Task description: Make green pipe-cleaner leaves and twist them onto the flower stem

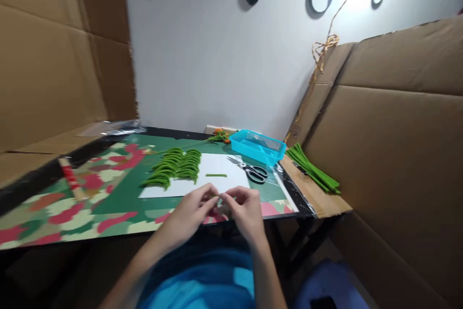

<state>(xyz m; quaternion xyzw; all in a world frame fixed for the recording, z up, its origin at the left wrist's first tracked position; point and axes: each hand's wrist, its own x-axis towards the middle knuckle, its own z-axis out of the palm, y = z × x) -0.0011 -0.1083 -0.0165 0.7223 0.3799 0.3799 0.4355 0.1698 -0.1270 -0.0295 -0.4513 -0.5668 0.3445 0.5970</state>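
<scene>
Thin green piece (216, 195), pinched up between my fingertips just above the near edge of the table, in front of my body. Only a sliver of it shows; my fingers cover the rest, so I cannot tell its full length or shape. My left hand (199, 207) has thumb and forefinger drawn together on it, with no gap that I can make out between them. My right hand (246, 208) meets it from the other side, thumb and index finger brought close in the same sort of pinch, the tips nearly touching those of my left. The other fingers of both hands curl loosely inward beneath, and they are a little blurred.

Just beyond my fingertips, a straight green strip (216, 175) lies alone on the white paper (231, 183), touched by neither hand. To its left, curved green pieces (188, 164) lie in two side-by-side columns, partly on the paper and partly on the green mat (119, 195). The scissors (256, 174) rest to the right of the strip, blades apart, near the blue basket (274, 159). Further right, a bundle of green stems (314, 171) lies on cardboard (334, 206).
</scene>
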